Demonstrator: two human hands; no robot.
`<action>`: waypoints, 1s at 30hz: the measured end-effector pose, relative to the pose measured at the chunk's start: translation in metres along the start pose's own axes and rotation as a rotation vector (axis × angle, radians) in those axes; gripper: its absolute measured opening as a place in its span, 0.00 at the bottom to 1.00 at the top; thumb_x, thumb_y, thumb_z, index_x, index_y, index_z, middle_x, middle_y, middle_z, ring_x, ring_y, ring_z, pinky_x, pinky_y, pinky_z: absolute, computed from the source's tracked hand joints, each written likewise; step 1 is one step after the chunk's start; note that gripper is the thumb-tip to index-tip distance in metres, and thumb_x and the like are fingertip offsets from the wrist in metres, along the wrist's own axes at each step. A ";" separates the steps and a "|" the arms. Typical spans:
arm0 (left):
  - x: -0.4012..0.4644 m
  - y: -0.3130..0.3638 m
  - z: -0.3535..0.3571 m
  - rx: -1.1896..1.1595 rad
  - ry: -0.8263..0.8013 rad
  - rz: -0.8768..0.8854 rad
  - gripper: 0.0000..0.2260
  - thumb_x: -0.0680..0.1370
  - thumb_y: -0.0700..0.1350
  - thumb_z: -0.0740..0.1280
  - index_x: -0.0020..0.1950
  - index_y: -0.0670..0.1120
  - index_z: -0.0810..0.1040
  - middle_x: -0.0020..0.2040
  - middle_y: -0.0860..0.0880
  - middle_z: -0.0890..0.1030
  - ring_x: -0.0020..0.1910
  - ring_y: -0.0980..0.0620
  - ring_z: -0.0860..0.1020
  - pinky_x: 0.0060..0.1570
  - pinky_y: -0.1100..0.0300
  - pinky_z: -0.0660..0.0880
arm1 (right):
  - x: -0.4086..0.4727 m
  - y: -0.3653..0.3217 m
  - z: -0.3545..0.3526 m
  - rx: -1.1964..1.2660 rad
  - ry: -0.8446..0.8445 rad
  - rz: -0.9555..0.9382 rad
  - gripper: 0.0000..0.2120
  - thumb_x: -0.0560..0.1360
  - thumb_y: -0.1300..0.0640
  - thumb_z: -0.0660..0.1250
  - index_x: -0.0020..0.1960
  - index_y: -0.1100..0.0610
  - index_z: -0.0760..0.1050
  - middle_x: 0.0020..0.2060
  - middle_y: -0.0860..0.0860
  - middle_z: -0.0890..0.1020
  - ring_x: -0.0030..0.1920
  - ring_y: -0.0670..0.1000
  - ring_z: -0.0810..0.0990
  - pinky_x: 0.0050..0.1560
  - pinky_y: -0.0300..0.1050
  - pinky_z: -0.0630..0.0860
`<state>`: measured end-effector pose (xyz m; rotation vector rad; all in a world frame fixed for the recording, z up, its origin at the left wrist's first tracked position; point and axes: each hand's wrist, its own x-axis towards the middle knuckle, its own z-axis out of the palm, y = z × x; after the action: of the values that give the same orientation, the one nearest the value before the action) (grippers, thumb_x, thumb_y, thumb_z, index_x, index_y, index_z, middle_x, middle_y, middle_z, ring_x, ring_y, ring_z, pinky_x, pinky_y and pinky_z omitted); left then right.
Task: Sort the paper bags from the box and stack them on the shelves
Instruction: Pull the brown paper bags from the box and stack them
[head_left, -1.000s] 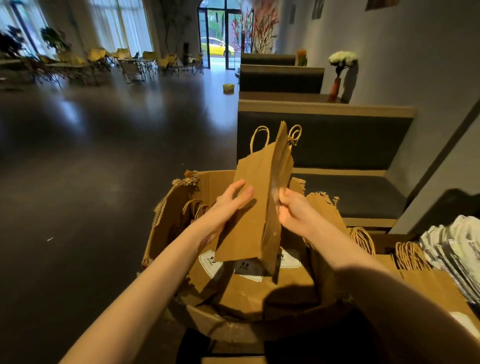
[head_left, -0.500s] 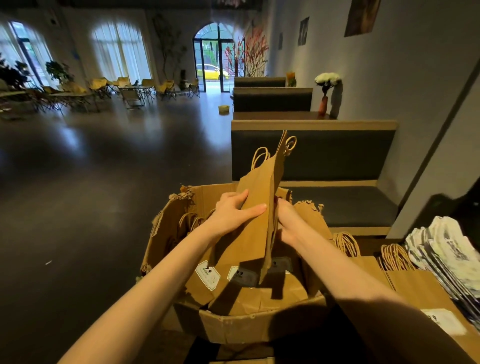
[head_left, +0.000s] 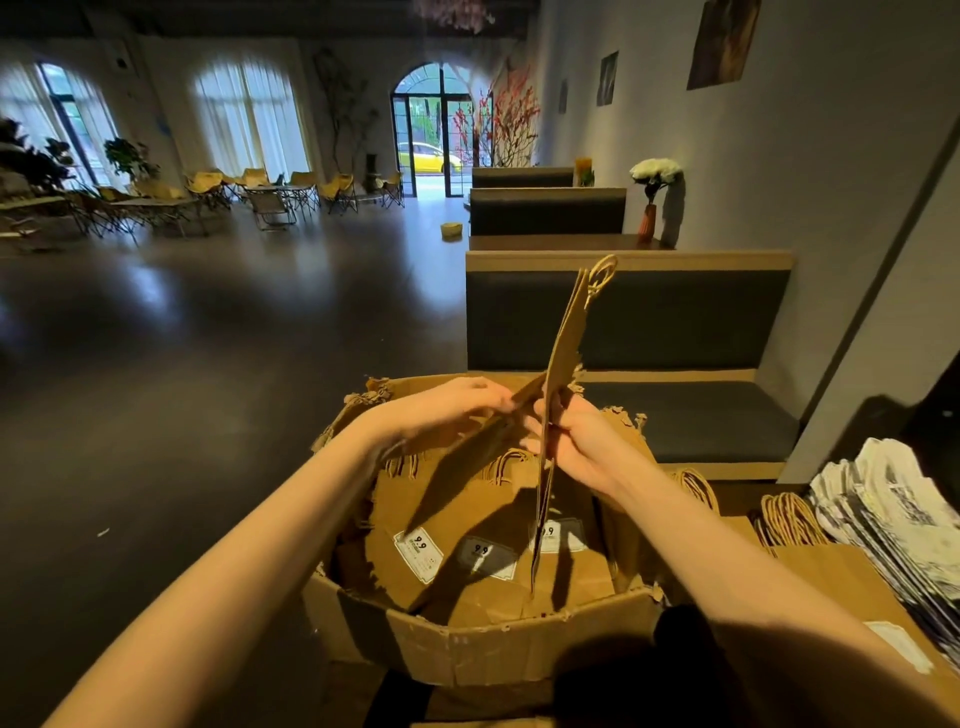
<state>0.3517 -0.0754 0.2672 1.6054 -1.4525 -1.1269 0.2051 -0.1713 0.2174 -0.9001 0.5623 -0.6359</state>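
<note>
While both hands split a pair of paper bags above the box (head_left: 483, 642), sorting looks only partly done.

The right hand (head_left: 576, 441) pinches the upright brown bag (head_left: 566, 343) edge-on; the left hand (head_left: 447, 410) grips a second bag (head_left: 467, 462) slanting down to the left. Many tagged bags (head_left: 493, 551) remain in the box; brown stacks (head_left: 841, 577) and printed bags (head_left: 904, 519) lie at near right. A second ago both hands held one flat bundle, its face toward the camera; it has since parted.
</note>
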 end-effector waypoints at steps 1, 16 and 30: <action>-0.003 0.007 0.000 0.028 -0.037 -0.031 0.02 0.77 0.45 0.64 0.46 0.48 0.73 0.40 0.54 0.79 0.38 0.60 0.77 0.37 0.73 0.75 | -0.001 -0.001 0.000 -0.001 -0.015 -0.009 0.15 0.82 0.66 0.51 0.64 0.58 0.69 0.53 0.55 0.79 0.51 0.53 0.80 0.48 0.53 0.76; 0.003 -0.020 0.014 -0.259 0.572 0.124 0.11 0.82 0.38 0.54 0.56 0.45 0.76 0.47 0.53 0.80 0.48 0.58 0.77 0.44 0.65 0.72 | 0.009 -0.005 -0.016 -0.100 0.344 -0.193 0.16 0.82 0.58 0.53 0.69 0.58 0.66 0.64 0.54 0.75 0.65 0.55 0.73 0.66 0.55 0.70; 0.014 -0.067 0.016 -0.241 0.510 0.140 0.10 0.79 0.38 0.61 0.58 0.49 0.71 0.55 0.50 0.78 0.52 0.54 0.79 0.55 0.58 0.76 | 0.033 0.013 -0.013 -0.369 0.305 -0.228 0.19 0.77 0.58 0.66 0.66 0.59 0.67 0.58 0.55 0.79 0.50 0.49 0.79 0.50 0.45 0.78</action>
<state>0.3636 -0.0785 0.1979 1.4572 -1.0319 -0.7104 0.2228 -0.1956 0.1943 -1.2352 0.8776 -0.9025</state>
